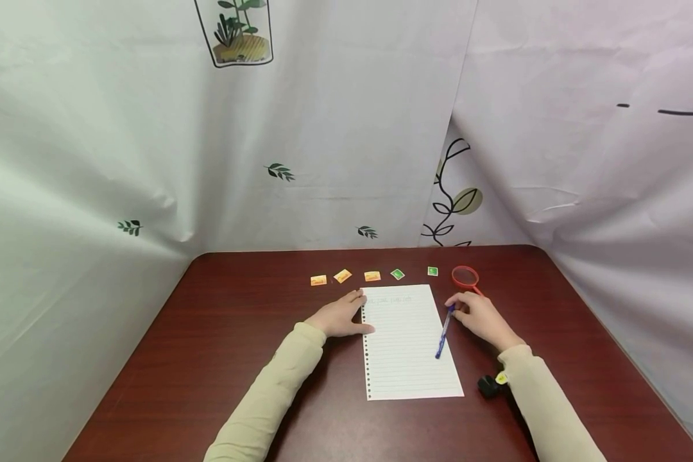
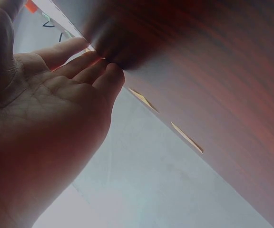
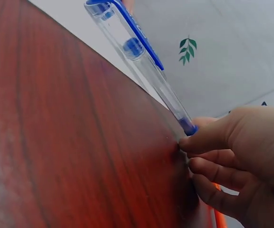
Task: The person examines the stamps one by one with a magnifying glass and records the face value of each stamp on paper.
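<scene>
A white lined sheet of paper [image 1: 407,359] with punched holes along its left side lies on the table, faint writing near its top. My left hand [image 1: 342,316] rests at the sheet's upper left edge, its thumb over the margin and fingers extended; the left wrist view shows the palm side-on. At the sheet's right side, my right hand [image 1: 481,317] pinches one end of a blue pen [image 1: 443,337] between thumb and finger. The right wrist view shows the clear-barrelled pen [image 3: 163,88] slanting away from the fingertips, its blue clip at the far end.
Orange stamp-like pieces [image 1: 342,276] and green ones [image 1: 398,274] lie in a row beyond the sheet. A red magnifying glass [image 1: 465,276] is just beyond my right hand. A small black object [image 1: 487,386] is beside my right sleeve. Printed white cloth [image 1: 346,128] hangs around the table.
</scene>
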Motion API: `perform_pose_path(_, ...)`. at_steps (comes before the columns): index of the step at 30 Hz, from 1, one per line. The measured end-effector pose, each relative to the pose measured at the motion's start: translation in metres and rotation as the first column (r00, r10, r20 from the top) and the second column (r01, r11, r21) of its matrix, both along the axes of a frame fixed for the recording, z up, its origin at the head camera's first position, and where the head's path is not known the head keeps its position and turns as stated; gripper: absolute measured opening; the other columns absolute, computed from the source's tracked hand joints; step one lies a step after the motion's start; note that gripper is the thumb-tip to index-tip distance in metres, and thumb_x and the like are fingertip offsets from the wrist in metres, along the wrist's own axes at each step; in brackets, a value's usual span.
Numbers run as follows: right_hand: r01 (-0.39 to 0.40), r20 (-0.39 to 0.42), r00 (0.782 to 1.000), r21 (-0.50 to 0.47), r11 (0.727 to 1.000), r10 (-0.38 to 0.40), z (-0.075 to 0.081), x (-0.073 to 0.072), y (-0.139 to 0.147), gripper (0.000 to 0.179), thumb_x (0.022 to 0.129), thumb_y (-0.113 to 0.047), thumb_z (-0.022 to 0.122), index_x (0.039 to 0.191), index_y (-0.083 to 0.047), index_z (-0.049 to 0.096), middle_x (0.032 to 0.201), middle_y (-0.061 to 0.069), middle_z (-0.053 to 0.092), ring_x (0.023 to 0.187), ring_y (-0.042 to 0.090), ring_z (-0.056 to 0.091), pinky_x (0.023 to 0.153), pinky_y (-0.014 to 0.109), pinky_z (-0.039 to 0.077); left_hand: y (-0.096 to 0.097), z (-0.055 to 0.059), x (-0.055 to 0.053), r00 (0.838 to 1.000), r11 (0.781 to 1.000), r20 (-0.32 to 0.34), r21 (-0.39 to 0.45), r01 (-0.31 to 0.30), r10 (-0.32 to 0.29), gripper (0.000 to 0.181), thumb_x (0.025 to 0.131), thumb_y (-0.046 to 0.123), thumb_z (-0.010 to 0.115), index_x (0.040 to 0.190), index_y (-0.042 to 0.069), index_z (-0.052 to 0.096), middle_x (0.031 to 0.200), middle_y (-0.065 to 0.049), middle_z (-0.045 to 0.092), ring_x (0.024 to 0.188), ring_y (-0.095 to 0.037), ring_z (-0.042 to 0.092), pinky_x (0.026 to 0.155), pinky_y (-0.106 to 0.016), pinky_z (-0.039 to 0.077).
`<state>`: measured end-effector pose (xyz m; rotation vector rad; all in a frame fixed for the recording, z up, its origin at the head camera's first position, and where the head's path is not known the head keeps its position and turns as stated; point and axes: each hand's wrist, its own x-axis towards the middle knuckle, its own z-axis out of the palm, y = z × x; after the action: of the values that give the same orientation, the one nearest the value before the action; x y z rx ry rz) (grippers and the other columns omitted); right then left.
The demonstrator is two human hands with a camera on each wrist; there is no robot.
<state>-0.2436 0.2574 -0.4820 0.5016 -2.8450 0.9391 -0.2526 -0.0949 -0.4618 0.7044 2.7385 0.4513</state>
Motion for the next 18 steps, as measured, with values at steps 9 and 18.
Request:
perform_pose_path(9, -0.014, 0.035, 0.999, 0.018, 1.000, 0.013, 0.0034, 0.0018, 0.0005, 0.020, 0.089, 0.004, 0.067, 0.104, -0.007, 0.073, 0.087, 0.002, 0.061, 0.080, 0.019, 0.054, 0.072, 0.038, 0.048, 0.0002, 0.0006, 0.0010, 1.000, 1.000, 0.000, -0.011, 0.000, 0.000, 0.086, 0.092, 0.053, 0.068, 0.157, 0.007, 0.035, 0.165, -0.010, 0.025, 0.151, -0.024, 0.025, 0.115, -0.043, 0.034)
perform_pose_path(18, -0.020, 0.067, 0.998, 0.026, 0.999, 0.018, 0.0072, 0.0049, 0.0010, 0.019, 0.090, 0.003, 0.064, 0.103, -0.007, 0.073, 0.086, 0.003, 0.058, 0.078, 0.019, 0.051, 0.071, 0.037, 0.045, 0.0012, 0.0014, 0.0013, 1.000, 1.000, -0.003, -0.010, -0.001, 0.001, 0.086, 0.092, 0.052, 0.068, 0.156, 0.005, 0.036, 0.164, -0.011, 0.026, 0.151, -0.026, 0.026, 0.114, -0.044, 0.035)
